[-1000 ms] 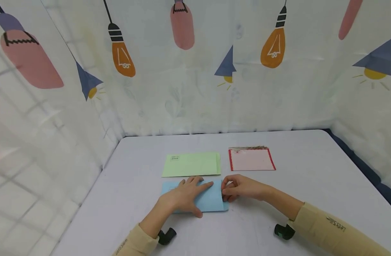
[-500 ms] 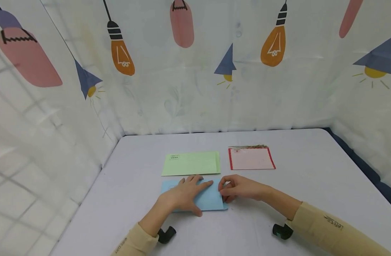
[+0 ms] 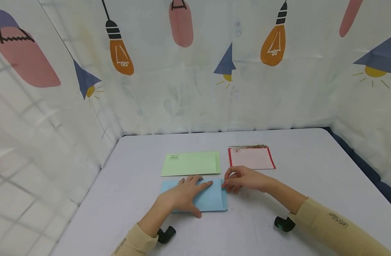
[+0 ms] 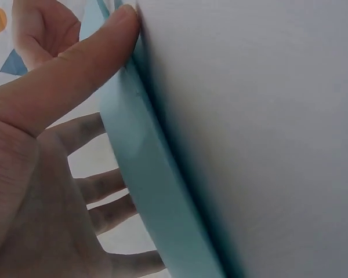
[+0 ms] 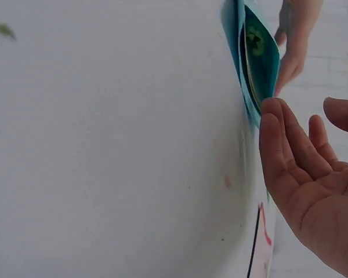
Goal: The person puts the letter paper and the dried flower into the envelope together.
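Blue envelope point(image 3: 211, 200) mouth open, card point(image 5: 260, 55) inside

Blue envelope point(image 3: 208, 201): pale blue paper, long rectangle, lying flat on the table with its long edges running left to right, near the front middle of the surface. Left part hidden from above; right half and right end visible. Right end open: in the right wrist view point(image 5: 252, 52) the two paper layers gape apart at the mouth, and something with a green print sits inside, not readable. A narrow strip of paper extends past the mouth at the right end. In the left wrist view point(image 4: 156, 191) the near edge shows as a thin, smooth blue band.
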### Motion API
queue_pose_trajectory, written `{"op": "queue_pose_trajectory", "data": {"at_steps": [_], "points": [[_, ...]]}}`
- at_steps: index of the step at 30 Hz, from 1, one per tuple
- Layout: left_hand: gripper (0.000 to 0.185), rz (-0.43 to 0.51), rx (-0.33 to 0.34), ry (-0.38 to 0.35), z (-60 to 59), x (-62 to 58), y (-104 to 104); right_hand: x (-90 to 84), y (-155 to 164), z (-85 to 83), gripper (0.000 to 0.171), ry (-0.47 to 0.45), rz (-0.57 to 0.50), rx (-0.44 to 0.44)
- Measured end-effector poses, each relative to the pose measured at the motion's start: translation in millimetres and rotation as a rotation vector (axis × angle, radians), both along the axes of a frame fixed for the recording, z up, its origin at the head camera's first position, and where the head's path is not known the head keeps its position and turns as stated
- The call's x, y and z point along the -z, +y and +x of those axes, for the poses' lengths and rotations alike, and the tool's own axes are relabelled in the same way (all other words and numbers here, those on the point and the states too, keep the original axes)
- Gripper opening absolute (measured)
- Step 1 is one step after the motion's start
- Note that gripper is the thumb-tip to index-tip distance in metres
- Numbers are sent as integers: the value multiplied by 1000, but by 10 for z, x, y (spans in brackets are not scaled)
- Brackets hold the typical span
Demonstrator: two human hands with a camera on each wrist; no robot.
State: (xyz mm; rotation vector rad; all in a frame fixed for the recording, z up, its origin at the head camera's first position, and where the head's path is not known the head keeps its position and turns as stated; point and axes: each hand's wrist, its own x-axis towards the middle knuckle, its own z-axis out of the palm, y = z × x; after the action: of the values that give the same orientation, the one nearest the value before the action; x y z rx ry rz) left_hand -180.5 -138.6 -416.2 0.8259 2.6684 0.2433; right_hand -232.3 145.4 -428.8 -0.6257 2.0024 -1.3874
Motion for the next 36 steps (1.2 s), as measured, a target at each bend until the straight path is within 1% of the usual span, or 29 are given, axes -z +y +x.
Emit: {"op": "queue_pose_trajectory", "data": {"at_steps": [4, 7, 9, 11, 14, 16, 18, 22, 26, 29, 32, 36], "points": [[102, 3, 19, 7, -20, -16, -9, -49, 36, -80, 22, 21, 4, 32], [96, 33, 20, 23, -87, -48, -15, -80, 47, -165, 24, 32, 1, 71], [90, 59, 5, 33, -170, -81, -20, -91, 52, -233, 28, 32, -13, 108], [85, 62, -16, 61, -279, -107, -30, -90, 53, -305, 34, 27, -28, 144], [81, 38, -63, 98, -461, -139, -47, -70, 27, -413, 43, 1, -55, 206], [81, 9, -95, 114, -580, -150, -55, -40, -10, -488, 46, -14, -60, 245], [83, -16, -122, 105, -688, -157, -57, -8, -58, -555, 47, -24, -58, 286], [90, -42, -143, 57, -860, -148, -69, 32, -160, -648, 45, -22, -30, 342], [95, -60, -144, 9, -994, -110, -107, 42, -263, -685, 43, -34, -37, 350], [97, -72, -146, -16, -1068, -83, -149, 59, -319, -705, 43, -49, -51, 333], [99, -84, -144, -32, -1117, -62, -187, 85, -349, -730, 43, -56, -48, 325], [100, -77, -141, -28, -1161, -37, -215, 113, -371, -761, 42, -67, -42, 314]]}}
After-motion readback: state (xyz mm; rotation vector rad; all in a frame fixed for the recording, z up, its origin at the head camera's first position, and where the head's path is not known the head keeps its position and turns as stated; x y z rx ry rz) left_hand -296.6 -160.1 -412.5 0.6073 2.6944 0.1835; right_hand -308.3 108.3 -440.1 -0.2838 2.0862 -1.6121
